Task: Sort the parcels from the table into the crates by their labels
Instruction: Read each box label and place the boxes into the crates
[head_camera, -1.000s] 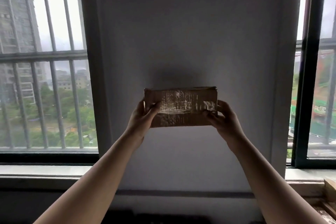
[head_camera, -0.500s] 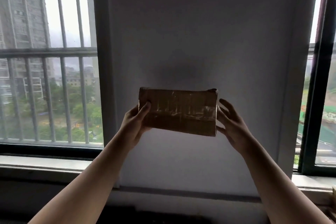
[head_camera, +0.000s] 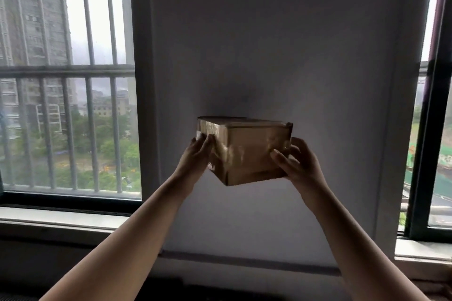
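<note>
A drop is the worry here. A grey wall [head_camera: 269,56] fills the middle, with barred windows [head_camera: 68,105] on either side and a pale sill [head_camera: 61,217] below them. No table or crates show. The parcel [head_camera: 252,151] is held in mid-air before the wall, tilted with one corner down, and I can read no label on it. The left hand [head_camera: 193,161] only presses fairly flat fingers on the glossy taped side. The right hand [head_camera: 298,164] curls round the far lower edge, thumb on the front. I'd say the slick tape could let the parcel slide out if it gets turned further.
</note>
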Tool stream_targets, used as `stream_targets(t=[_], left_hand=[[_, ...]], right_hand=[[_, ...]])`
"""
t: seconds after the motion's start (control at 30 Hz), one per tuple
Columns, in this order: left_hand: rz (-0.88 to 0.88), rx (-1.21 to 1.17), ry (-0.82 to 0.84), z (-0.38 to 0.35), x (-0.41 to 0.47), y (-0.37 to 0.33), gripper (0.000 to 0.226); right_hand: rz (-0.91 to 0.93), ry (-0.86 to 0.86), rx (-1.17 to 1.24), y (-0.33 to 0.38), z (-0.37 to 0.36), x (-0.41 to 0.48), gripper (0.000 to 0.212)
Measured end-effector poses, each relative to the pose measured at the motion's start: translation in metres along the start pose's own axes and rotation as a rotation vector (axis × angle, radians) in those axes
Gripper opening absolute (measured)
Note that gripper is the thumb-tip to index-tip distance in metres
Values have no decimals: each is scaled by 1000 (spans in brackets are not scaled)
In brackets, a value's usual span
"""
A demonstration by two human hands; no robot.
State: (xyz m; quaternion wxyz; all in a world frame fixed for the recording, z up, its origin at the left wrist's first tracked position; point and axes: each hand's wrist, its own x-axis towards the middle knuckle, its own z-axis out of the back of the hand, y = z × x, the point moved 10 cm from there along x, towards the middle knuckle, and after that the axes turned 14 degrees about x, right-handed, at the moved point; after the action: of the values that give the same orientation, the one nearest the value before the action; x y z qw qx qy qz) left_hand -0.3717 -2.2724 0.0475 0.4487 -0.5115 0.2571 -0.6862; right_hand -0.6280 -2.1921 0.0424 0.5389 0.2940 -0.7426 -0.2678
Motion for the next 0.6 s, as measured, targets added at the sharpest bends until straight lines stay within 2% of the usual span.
stream_targets(t=[0.13, 0.27, 0.6], left_hand=[[104, -236, 308, -31, -14, -7, 67], [122, -233, 415, -35, -18, -4, 89], [227, -255, 481, -38, -24, 17, 60]], right_hand=[[94, -43, -202, 3, -6, 0, 46], [102, -42, -231, 6, -7, -2, 49], [24, -11, -274, -15, -4, -6, 57]])
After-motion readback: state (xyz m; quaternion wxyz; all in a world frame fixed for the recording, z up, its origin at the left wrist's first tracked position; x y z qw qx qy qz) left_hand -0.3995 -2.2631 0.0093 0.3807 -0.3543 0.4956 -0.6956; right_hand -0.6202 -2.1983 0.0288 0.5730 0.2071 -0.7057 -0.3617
